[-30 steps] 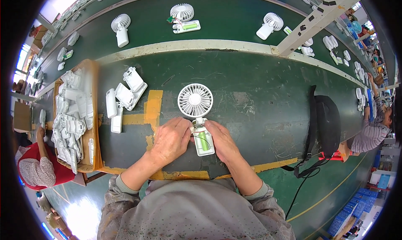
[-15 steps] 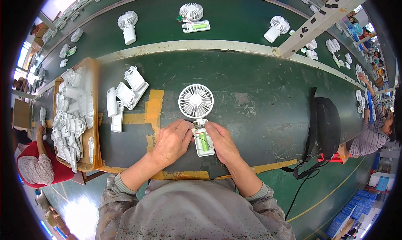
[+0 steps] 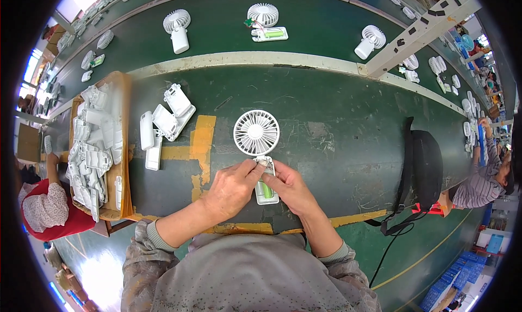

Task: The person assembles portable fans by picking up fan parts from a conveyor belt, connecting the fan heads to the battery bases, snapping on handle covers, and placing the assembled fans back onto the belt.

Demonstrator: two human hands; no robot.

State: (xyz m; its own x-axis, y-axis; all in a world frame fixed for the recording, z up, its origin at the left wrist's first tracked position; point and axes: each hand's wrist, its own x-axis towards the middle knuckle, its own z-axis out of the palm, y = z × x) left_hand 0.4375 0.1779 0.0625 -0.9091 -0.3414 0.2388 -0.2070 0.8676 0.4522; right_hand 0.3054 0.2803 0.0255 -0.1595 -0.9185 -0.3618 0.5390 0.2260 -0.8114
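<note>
Handheld fan (image 3: 258, 143), white plastic with a round slatted grille, lies flat on the scuffed green bench (image 3: 337, 116) just ahead of you, its open handle showing a green cylindrical battery (image 3: 265, 190). Your left hand (image 3: 231, 189) and right hand (image 3: 291, 188) flank the handle, fingertips pinched together on its upper end below the grille. White handle covers (image 3: 163, 124) lie loose to your left beside worn yellow tape (image 3: 202, 143); a wooden tray (image 3: 120, 149) of moulded shells stands beyond.
</note>
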